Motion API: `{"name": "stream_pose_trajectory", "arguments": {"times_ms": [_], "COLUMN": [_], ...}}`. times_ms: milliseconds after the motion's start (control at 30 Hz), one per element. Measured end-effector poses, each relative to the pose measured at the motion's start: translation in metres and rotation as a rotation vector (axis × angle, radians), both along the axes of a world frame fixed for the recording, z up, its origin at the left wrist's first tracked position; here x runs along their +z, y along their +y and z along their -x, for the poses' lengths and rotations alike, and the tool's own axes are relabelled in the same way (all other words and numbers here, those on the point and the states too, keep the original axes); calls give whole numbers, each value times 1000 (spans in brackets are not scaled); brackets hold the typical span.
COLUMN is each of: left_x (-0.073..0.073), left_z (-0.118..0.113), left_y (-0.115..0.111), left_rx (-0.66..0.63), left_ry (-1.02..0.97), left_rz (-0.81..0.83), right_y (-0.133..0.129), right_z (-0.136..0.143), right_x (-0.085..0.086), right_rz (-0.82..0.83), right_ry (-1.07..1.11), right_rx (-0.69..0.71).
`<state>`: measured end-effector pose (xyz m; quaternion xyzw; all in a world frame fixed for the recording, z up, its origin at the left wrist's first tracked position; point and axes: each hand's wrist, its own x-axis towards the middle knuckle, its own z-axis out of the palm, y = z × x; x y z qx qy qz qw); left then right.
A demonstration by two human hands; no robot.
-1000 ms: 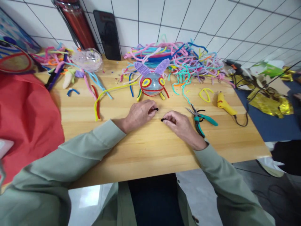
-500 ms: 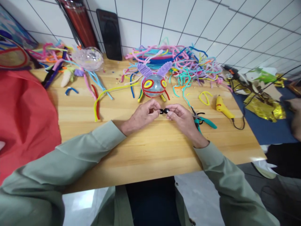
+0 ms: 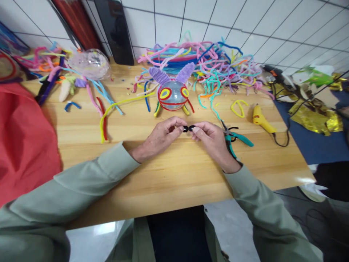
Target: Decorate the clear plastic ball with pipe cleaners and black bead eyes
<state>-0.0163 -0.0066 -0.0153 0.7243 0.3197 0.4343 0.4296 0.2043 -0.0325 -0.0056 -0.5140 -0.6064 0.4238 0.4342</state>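
My left hand [image 3: 167,136] pinches a small shiny black oval piece [image 3: 185,128] between thumb and fingertips. A matching black piece [image 3: 191,128] is pinched in my right hand [image 3: 209,140], and the two pieces sit side by side, almost touching. Just beyond them stands a clear round figure [image 3: 173,96] with purple ears, yellow-and-red eyes and a red mouth line, on yellow and green feet. Close to my right hand lie teal-handled pliers [image 3: 240,138], partly behind that hand, and a short black strip.
Behind the figure is a heap of coloured pipe cleaners [image 3: 201,62]. A yellow glue gun [image 3: 261,119] with a black cord lies at right, near gold foil [image 3: 313,118]. At left are red cloth [image 3: 27,131], loose pipe cleaners, a clear ball [image 3: 89,64] and a leaning phone [image 3: 116,32].
The view has shifted slightly, so the table things at left appear farther left and higher. Both hands keep their pinch on the black pieces, with little movement.
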Motion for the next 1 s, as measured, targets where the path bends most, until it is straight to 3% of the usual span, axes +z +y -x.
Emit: {"name": "stream_pose_trajectory", "arguments": {"times_ms": [333, 533, 700, 867, 1000], "left_x": [-3, -4, -3, -5, -4], "left_z": [-5, -5, -5, -3, 2], "left_y": [-3, -6, -10, -10, -7], "left_rx": [47, 35, 38, 79, 106], "left_ry": [4, 5, 110, 168, 363], "left_rz": [11, -113, -209, -185, -285], "right_y": [-1, -1, -3, -3, -1], "right_z": [5, 5, 6, 6, 3], "right_x": [8, 9, 8, 4, 2], "right_rz": [101, 128, 101, 68, 46], "right_ry": [86, 86, 95, 109, 89], "right_rx": [-42, 5, 15, 3, -23]}}
